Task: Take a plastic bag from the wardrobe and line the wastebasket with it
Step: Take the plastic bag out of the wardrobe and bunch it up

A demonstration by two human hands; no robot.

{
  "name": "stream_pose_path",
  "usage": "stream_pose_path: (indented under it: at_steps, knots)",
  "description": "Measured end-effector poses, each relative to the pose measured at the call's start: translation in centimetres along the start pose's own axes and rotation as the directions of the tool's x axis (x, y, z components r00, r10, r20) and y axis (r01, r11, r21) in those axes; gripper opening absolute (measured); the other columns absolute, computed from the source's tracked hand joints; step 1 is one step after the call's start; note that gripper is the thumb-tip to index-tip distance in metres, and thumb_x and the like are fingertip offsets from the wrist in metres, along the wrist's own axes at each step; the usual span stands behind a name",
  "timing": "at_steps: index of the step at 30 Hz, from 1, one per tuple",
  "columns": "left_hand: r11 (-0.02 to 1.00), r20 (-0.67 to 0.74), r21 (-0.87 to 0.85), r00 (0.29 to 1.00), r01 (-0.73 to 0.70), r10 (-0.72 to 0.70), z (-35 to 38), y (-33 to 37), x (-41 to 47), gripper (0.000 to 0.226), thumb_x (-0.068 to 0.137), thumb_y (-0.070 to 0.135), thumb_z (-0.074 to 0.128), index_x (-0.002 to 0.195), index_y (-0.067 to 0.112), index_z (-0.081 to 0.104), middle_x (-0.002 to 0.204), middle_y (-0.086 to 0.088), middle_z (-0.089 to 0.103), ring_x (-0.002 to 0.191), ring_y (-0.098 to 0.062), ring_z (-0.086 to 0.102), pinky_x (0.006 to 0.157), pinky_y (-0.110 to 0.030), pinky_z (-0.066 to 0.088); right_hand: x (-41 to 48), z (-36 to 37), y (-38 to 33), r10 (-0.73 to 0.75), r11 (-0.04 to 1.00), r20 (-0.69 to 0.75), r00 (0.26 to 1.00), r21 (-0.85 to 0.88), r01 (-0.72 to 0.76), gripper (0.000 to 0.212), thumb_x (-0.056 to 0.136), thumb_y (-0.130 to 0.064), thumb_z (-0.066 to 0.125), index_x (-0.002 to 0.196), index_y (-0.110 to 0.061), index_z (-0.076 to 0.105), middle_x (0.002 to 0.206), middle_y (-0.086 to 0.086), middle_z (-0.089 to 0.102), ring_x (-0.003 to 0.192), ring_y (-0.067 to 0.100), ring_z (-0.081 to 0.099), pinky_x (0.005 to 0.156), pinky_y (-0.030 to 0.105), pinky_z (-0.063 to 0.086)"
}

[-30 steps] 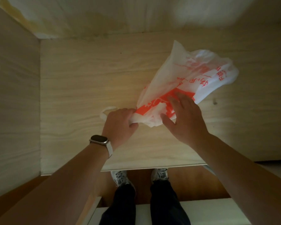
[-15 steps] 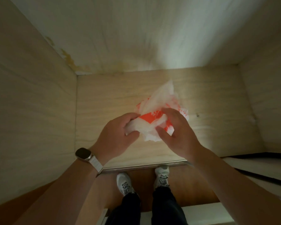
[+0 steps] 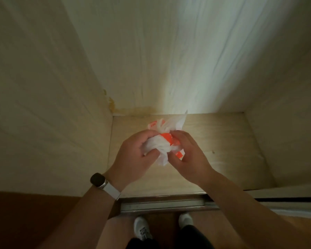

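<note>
A white plastic bag (image 3: 162, 146) with orange print is bunched into a small wad above the wardrobe's floor panel (image 3: 223, 141). My left hand (image 3: 133, 157), with a dark watch on the wrist, grips the wad's left side. My right hand (image 3: 188, 157) grips its right side, fingers curled over the orange part. A loose corner of the bag sticks up behind my hands. The wastebasket is out of view.
The wardrobe's pale wooden left wall (image 3: 43, 105), back wall (image 3: 169, 60) and right wall (image 3: 285, 132) enclose the space. A metal sliding track (image 3: 162, 205) runs along the front edge. My white shoes (image 3: 142, 229) stand on the brown floor below.
The bag was spread out on the wardrobe floor; both hands have crumpled it into a tight wad and drawn it back toward me. The view has tilted upward.
</note>
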State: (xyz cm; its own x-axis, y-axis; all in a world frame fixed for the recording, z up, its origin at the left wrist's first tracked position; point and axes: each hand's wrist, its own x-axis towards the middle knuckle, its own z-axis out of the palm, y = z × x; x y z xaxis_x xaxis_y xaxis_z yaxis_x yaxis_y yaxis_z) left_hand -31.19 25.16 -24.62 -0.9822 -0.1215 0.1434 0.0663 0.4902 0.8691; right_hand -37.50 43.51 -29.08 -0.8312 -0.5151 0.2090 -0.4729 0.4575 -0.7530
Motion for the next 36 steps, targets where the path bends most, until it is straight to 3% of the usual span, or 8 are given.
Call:
stream_pose_path:
  at_steps: [4,8,12,16,21,24,33,36]
  knots:
    - [0.997,-0.118,-0.063,0.992,0.042,-0.049,-1.2,2.3,-1.2,0.039,0.073,0.017,0.067,0.101,0.044,0.062,0.099,0.021,0.069,0.093,-0.002,0.065,0.076,-0.016,0.052,0.7,-0.8,-2.3,-0.072,0.997,0.046,0.996,0.031,0.071,0.056,0.085,-0.048,0.055,0.133,-0.020,0.048,0.127,-0.008,0.052,0.111,0.010,0.053,0.094,0.035,0.050]
    - [0.991,-0.269,-0.112,0.958,0.074,-0.102,-1.4,4.9,-3.3,0.040,0.074,0.012,0.068,0.095,0.046,0.065,0.100,0.030,0.069,0.094,0.004,0.065,0.079,-0.012,0.050,1.1,-1.6,-3.8,-0.159,0.984,0.114,0.981,0.100,0.147,0.053,0.085,-0.048,0.052,0.132,-0.022,0.048,0.124,-0.011,0.051,0.110,0.008,0.052,0.094,0.033,0.047]
    - [0.989,-0.416,-0.041,0.897,0.143,-0.147,-0.7,7.8,-6.1,0.036,0.073,0.018,0.066,0.096,0.045,0.060,0.092,0.033,0.066,0.092,0.017,0.059,0.077,-0.002,0.042,1.0,-2.3,-5.0,-0.262,0.957,0.224,0.939,0.189,0.221,0.050,0.084,-0.048,0.052,0.129,-0.025,0.051,0.118,-0.012,0.053,0.105,0.006,0.052,0.089,0.028,0.046]
    - [0.978,-0.549,-0.026,0.815,0.206,-0.186,0.5,9.6,-9.8,0.031,0.075,0.032,0.063,0.106,0.032,0.066,0.099,0.019,0.070,0.096,0.005,0.063,0.079,-0.009,0.048,0.2,-2.6,-6.1,-0.353,0.930,0.332,0.875,0.224,0.291,0.052,0.085,-0.055,0.048,0.131,-0.030,0.047,0.120,-0.016,0.051,0.108,0.005,0.051,0.089,0.024,0.045]
    - [0.960,-0.711,-0.055,0.664,0.276,-0.232,2.5,11.7,-15.5,0.028,0.084,0.016,0.068,0.106,0.034,0.065,0.103,0.020,0.068,0.094,-0.002,0.066,0.076,-0.017,0.055,-2.0,-1.9,-7.8,-0.479,0.876,0.467,0.743,0.313,0.367,0.054,0.084,-0.058,0.048,0.132,-0.031,0.047,0.126,-0.015,0.051,0.112,0.005,0.051,0.091,0.026,0.049]
    - [0.928,-0.785,-0.072,0.553,0.366,-0.279,3.3,12.5,-19.2,0.038,0.085,0.001,0.069,0.101,0.035,0.065,0.102,0.024,0.067,0.091,0.004,0.064,0.073,-0.010,0.051,-4.0,-0.1,-9.3,-0.562,0.825,0.518,0.645,0.401,0.398,0.051,0.086,-0.052,0.051,0.130,-0.028,0.049,0.124,-0.014,0.053,0.113,0.006,0.052,0.093,0.032,0.050]
    - [0.865,-0.908,-0.255,0.201,0.432,-0.368,2.3,12.1,-30.8,0.030,0.078,0.016,0.065,0.097,0.039,0.069,0.096,0.018,0.073,0.090,-0.003,0.069,0.075,-0.016,0.052,-10.3,7.2,-16.3,-0.744,0.664,0.584,0.324,0.594,0.455,0.057,0.090,-0.062,0.049,0.136,-0.029,0.046,0.129,-0.016,0.052,0.118,0.006,0.051,0.096,0.032,0.050]
    - [0.859,-0.924,-0.298,0.099,0.416,-0.369,0.6,10.8,-33.8,0.028,0.078,0.018,0.065,0.096,0.039,0.069,0.094,0.015,0.074,0.089,-0.006,0.069,0.075,-0.019,0.054,-11.8,10.6,-18.9,-0.768,0.624,0.596,0.236,0.610,0.488,0.051,0.092,-0.053,0.054,0.137,-0.030,0.044,0.131,-0.016,0.051,0.119,0.007,0.051,0.093,0.034,0.052]
